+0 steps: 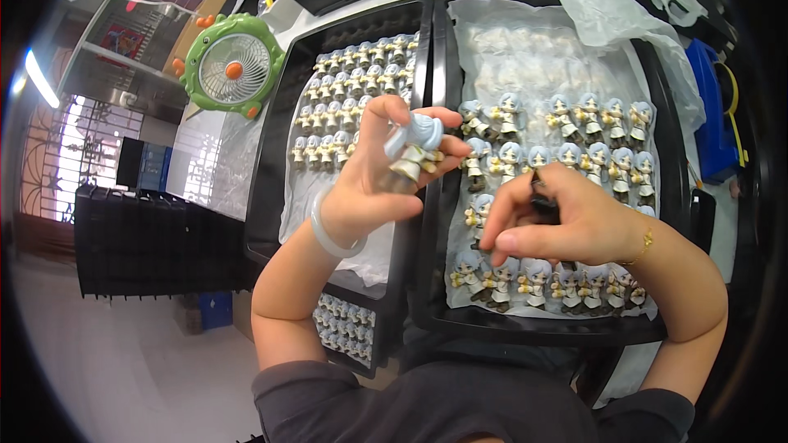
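- A person's left hand (365,172) is clamping its thumb and fingers around a small figurine (417,156), holding it over the gap between two trays; the fingers are hiding parts of it, and its lower end is blurring against the palm.
- The right hand (574,213) is curling its fingers around a small black object (544,207) above the right tray (525,329); the grip is covering too much to show what it is.
- That hand and its forearm are blocking part of the figurine rows, while far figures (525,66) are lying indistinct under a whitish covering.
- The left arm is masking part of the left tray (425,41); on the near side, more figurines (346,328) are peeking out below it.
- The figurines are showing smooth, rounded pale-blue hair and whitish clothes, resting on wrinkled, translucent sheeting inside black, round-cornered trays.
- At far left, a round green fan (233,70) is facing the trays; a glossy pale bangle (322,231) is circling the left wrist.
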Demonstrator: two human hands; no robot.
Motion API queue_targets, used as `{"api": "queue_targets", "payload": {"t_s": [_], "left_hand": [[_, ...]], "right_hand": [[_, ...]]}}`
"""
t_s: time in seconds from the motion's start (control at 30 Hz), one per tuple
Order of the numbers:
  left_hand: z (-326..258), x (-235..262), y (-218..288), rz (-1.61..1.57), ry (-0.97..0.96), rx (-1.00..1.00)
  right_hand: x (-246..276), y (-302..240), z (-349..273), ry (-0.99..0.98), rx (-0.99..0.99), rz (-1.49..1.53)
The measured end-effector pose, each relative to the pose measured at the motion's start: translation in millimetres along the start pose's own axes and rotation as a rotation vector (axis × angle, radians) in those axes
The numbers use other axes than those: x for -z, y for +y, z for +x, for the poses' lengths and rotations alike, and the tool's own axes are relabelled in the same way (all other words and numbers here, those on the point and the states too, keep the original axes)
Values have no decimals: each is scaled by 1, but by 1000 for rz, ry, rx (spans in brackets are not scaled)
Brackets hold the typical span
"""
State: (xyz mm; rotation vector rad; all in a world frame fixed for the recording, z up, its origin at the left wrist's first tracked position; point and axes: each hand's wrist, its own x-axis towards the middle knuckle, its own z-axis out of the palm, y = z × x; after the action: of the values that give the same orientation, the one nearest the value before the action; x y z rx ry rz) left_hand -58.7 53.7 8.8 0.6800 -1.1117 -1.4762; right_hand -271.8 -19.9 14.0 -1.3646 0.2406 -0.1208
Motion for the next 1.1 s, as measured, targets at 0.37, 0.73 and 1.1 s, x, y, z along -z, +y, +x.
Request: {"api": "queue_targets", "payload": {"t_s": [0.37, 0.73, 1.1], "left_hand": [[-8, -12, 4, 481, -163, -177], [-10, -21, 7, 1424, 80, -207], [-10, -21, 8, 1649, 76, -176]], "right_hand": [[2, -13, 1, 99, -126, 6], [-1, -11, 3, 167, -139, 22], [-2, -8, 4, 216, -181, -5]]}}
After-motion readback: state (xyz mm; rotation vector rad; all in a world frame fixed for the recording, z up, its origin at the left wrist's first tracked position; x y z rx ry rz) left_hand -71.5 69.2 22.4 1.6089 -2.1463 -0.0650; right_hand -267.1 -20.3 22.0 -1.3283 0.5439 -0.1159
